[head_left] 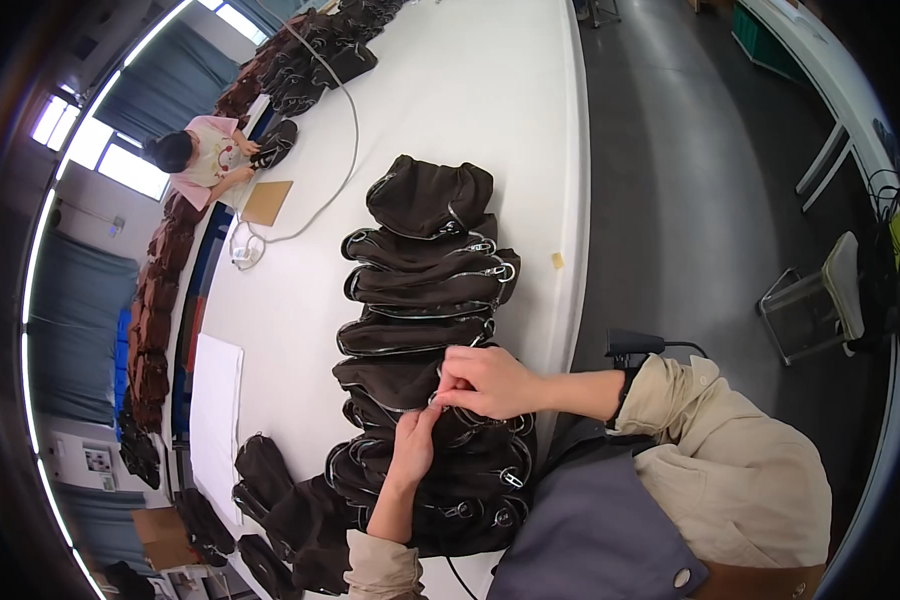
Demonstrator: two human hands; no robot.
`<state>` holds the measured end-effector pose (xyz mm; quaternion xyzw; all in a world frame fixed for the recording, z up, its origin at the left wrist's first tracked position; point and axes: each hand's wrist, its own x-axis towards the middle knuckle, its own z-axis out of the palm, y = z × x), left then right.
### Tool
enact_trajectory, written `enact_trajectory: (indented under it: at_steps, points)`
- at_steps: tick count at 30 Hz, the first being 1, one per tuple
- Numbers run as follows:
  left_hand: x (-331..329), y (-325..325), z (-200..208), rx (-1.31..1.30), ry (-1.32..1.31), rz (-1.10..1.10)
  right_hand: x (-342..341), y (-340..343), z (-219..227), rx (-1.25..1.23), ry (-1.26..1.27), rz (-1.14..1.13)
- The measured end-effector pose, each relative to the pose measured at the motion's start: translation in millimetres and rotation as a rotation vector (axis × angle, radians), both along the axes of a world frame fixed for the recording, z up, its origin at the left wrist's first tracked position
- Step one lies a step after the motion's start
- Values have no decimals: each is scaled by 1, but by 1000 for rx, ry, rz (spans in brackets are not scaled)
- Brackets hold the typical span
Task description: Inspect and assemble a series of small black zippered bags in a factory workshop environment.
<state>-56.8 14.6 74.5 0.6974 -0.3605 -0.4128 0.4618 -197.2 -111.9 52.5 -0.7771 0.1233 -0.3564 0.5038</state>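
A row of dark brown zippered bags (425, 285) runs along the white table in front of me, packed against one another, with silvery zippers and rings along their edges. Over one bag (385, 380) in the middle of the row my hands meet. My right hand (492, 384) comes in from the right, its fingers pinched at a small silvery metal piece on the bag's zipper edge. From below, my left hand (413, 447) reaches up with thumb and finger closed at the same spot, touching the bag. The fingers hide most of the metal piece.
A person (213, 160) across the white table (300, 290) handles a dark item. More dark bags (315, 525) lie at lower left, others are heaped at the far end. A grey cable (355, 130), a brown board (267, 203) and white sheets (216, 415) lie there. A chair (820, 290) stands right.
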Motion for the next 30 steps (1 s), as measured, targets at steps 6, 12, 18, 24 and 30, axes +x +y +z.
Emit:
enact_trajectory:
  at_steps: [6,12,18,24,30]
  points:
    - [-3,10,11,162,-247,-198,26,-49,-39,33,271,-197]
    - [-13,24,52,-66,-1098,-408,-15,-22,-79,36,364,-236]
    - [-17,-41,101,-230,-938,-231,-14,-40,-73,-181,220,-223]
    - [-1,-63,38,328,-801,-510,14,-76,-52,-167,281,-194]
    - [-3,-64,34,-69,-796,-110,31,-108,2,400,337,6]
